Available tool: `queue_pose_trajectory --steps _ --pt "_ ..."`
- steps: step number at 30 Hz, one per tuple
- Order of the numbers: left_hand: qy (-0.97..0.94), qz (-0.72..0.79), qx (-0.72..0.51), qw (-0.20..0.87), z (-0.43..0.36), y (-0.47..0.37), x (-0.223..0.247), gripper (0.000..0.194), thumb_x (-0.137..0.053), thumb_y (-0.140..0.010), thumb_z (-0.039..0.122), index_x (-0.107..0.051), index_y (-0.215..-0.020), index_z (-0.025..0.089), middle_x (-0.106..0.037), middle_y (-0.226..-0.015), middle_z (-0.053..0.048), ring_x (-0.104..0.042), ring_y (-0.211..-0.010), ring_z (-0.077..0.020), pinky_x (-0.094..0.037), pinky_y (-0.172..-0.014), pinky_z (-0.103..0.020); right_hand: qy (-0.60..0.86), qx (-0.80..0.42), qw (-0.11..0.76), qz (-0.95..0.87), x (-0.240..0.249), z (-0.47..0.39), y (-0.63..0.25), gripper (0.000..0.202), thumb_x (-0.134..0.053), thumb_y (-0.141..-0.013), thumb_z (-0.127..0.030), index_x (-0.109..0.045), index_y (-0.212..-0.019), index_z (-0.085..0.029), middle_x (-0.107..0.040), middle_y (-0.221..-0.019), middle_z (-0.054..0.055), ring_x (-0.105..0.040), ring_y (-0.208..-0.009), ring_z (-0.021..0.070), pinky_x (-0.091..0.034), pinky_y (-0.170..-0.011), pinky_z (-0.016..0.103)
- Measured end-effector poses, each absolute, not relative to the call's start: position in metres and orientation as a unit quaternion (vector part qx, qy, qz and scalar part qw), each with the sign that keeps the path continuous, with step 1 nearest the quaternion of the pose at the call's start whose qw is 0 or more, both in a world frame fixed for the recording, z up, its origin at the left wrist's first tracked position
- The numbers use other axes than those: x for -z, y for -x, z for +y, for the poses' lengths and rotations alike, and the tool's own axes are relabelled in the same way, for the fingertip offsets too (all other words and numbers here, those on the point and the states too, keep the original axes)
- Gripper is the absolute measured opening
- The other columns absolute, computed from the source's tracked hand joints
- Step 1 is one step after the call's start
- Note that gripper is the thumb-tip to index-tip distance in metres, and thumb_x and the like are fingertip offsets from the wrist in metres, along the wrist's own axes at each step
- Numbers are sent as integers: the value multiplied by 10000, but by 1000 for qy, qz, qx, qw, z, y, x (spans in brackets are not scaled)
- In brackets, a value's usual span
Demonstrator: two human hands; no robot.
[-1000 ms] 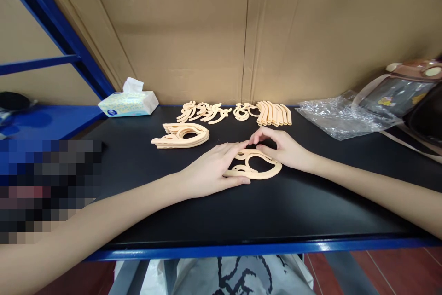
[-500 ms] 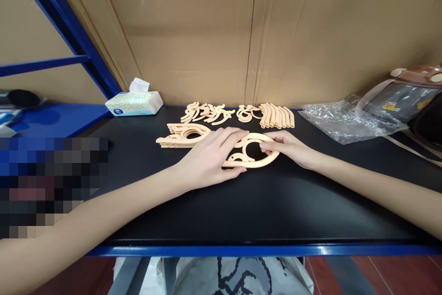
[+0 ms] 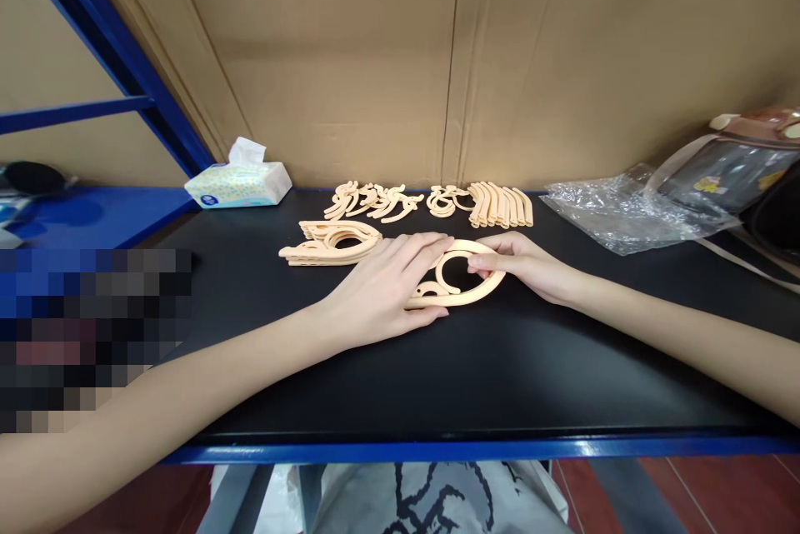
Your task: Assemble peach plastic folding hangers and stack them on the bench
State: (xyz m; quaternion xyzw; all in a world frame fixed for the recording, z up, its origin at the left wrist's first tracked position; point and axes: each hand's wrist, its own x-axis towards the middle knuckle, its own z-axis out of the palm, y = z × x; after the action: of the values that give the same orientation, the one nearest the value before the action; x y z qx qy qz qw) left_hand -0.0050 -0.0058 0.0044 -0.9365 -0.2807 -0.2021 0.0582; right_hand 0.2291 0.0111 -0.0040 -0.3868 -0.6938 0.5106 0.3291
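A cream plastic piece (image 3: 473,295) with a rounded end and an inner ring lies low over the black table. My left hand (image 3: 391,288) is wrapped over its left part, thumb along the near edge, hiding that end. My right hand (image 3: 522,266) pinches the rounded right end. Just beyond my left hand rests a stack of similar cream pieces (image 3: 325,251). Farther back are a loose pile of curved cream parts (image 3: 375,202), a few hook-shaped parts (image 3: 442,202) and a row of curved bars (image 3: 500,205).
A tissue pack (image 3: 241,184) sits at the back left of the black table (image 3: 500,376). Clear plastic wrap (image 3: 631,209) and a transparent bottle with a strap (image 3: 718,167) are at the right. Cardboard (image 3: 343,59) stands behind; a blue frame (image 3: 125,34) rises at the left.
The view has shifted slightly. My left hand sits marginally farther over the piece, covering a bit more of its small arched part. Both hands keep their hold.
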Motion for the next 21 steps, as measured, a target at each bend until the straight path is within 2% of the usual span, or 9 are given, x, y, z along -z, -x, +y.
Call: queue_pose_trajectory --steps 4,10,16,18,21 --pt "937 -273 202 84 -6 3 -2 654 -615 -835 367 -330 -1378 137 -443 -1386 -145 -478 -1185 -283 -405 -965 -411 386 -506 330 -697 4 10 -227 284 -668 -758 -404 -589 -637 -160 -499 -589 -47 -424 -573 86 -308 -574 252" --pt "939 -258 187 134 -8 1 -3 575 -525 -853 335 -375 -1353 95 -442 -1396 -161 -449 -1224 -300 -377 -980 -418 384 -508 321 -701 8 11 -228 243 -684 -763 -404 -648 -740 -165 -557 -616 -34 -495 -571 93 -382 -569 243" --pt "943 -245 180 134 -9 0 -2 644 -562 -858 413 -341 -1378 104 -466 -1371 -160 -460 -1216 -303 -374 -985 -422 378 -525 302 -700 8 7 -223 279 -732 -710 -424 -681 -777 -158 -613 -675 -22 -547 -625 103 -433 -606 245" --pt "944 -246 186 121 -10 0 -1 661 -583 -850 429 -339 -1377 112 -470 -1364 -161 -466 -1210 -304 -384 -984 -420 373 -511 299 -714 9 6 -223 315 -695 -742 -471 -691 -770 -157 -630 -679 -7 -566 -637 113 -448 -612 246" --pt "942 -259 195 87 -11 1 -4 672 -612 -824 398 -340 -1372 119 -469 -1357 -151 -475 -1200 -285 -397 -990 -401 362 -500 321 -718 10 5 -224 437 -536 -848 -556 -692 -757 -157 -647 -677 18 -587 -626 121 -471 -619 255"
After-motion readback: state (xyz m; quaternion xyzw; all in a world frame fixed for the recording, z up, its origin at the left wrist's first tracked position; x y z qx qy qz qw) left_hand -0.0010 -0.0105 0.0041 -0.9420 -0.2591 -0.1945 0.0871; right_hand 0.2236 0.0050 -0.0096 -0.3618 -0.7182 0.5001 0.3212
